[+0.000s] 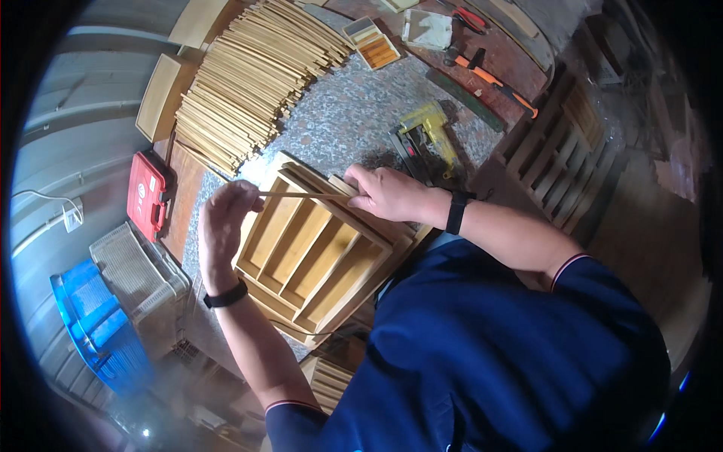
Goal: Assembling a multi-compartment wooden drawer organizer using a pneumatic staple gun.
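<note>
A thin wooden strip (295, 195) is stretched between my two hands, above a wooden tray. My left hand (224, 226) pinches its left end, and my right hand (392, 194) grips the other end between thumb and fingers. Beneath lies the divided wooden tray (328, 314), tilted on the speckled worktop, with long slots split by thin dividers. Just beyond my right hand a yellow and black nail gun (429, 139) rests on the worktop. A large pile of similar wooden strips (256, 75) spreads over the far left.
At the left stand a red case (147, 196), a blue crate (102, 324) and a pale plastic basket (135, 260). Farther back lie a box of fasteners (373, 45), an orange-handled hammer (497, 83) and red-handled pliers (471, 20). The speckled worktop (331, 113) spans the middle.
</note>
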Motion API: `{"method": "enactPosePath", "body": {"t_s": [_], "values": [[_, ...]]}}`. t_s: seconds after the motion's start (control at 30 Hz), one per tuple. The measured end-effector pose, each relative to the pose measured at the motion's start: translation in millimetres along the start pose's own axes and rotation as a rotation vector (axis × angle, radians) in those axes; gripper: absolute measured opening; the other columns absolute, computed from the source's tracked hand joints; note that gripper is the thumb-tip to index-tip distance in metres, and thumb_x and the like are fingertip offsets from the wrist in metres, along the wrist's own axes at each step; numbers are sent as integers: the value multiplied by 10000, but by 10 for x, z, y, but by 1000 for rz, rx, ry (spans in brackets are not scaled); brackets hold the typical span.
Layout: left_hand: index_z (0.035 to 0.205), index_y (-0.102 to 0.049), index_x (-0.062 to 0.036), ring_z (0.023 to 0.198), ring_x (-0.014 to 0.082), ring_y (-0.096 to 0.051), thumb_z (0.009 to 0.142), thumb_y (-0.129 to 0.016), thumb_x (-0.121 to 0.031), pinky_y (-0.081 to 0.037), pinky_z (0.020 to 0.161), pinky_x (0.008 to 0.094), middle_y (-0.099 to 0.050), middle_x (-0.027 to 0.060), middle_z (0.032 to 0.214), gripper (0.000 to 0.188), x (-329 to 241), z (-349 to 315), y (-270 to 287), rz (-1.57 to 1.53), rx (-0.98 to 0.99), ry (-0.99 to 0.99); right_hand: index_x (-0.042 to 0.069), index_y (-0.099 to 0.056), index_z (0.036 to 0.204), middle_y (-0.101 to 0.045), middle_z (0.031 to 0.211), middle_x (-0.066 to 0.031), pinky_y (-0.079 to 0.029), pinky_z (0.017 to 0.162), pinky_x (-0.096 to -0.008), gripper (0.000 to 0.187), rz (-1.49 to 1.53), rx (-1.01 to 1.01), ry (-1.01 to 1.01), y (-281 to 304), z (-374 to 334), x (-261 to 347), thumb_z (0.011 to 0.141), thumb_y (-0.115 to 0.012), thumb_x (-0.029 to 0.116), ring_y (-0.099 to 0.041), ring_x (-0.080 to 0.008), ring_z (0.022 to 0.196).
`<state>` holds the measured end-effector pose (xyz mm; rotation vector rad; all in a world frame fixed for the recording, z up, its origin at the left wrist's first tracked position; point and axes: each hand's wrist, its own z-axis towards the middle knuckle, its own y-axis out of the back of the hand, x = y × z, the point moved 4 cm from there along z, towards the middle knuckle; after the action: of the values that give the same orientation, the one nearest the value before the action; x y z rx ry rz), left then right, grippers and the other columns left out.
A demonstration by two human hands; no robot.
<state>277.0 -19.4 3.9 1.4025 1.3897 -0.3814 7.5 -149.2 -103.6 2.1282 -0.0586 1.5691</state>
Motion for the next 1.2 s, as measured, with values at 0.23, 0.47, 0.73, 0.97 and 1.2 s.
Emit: {"method": "enactPosePath", "body": {"t_s": [0.23, 0.47, 0.73, 0.97, 1.2], "values": [[1141, -687, -23, 792, 125, -714, 1013, -729, -77, -611, 759, 267, -730, 56, 934, 145, 194, 576, -356, -398, -63, 40, -10, -735, 941, -751, 905, -250, -591, 814, -491, 248, 48, 185, -62, -220, -63, -10, 929, -692, 234, -748, -429, 917], [1203, -736, 48, 873, 175, -729, 946, -768, -169, -587, 812, 309, -787, 115, 1017, 337, 493, 719, -551, 22, -183, 114, -41, -712, 884, -727, 872, -294, -588, 802, -548, 337, -141, 63, -99, -526, -163, -210, 964, -698, 286, -722, -494, 859], [1045, -826, -72, 985, 392, -737, 930, -745, -277, -560, 917, 475, -788, 177, 993, 248, 587, 509, -911, 618, -161, -137, -69, -607, 1135, -685, 1151, -309, -562, 948, -532, 321, -127, 289, -176, -572, -483, -86, 981, -653, 209, -683, -482, 1120], [1209, -708, -76, 1311, 375, -568, 967, -704, -372, -358, 1188, 544, -702, 125, 1270, 382, 715, 306, -1045, 1124, -218, -376, -67, -615, 1115, -665, 1082, -260, -581, 893, -503, 221, -454, 274, 60, -890, -649, -72, 988, -503, 76, -699, -430, 986], [1250, -754, -158, 1294, 311, -592, 857, -828, -390, -418, 1154, 500, -686, 78, 1332, 462, 316, -73, -1435, 854, 387, -545, -65, -651, 1037, -672, 1032, -252, -578, 878, -520, 240, -265, 172, -36, -858, -701, -228, 1004, -480, 101, -706, -439, 962]]}}
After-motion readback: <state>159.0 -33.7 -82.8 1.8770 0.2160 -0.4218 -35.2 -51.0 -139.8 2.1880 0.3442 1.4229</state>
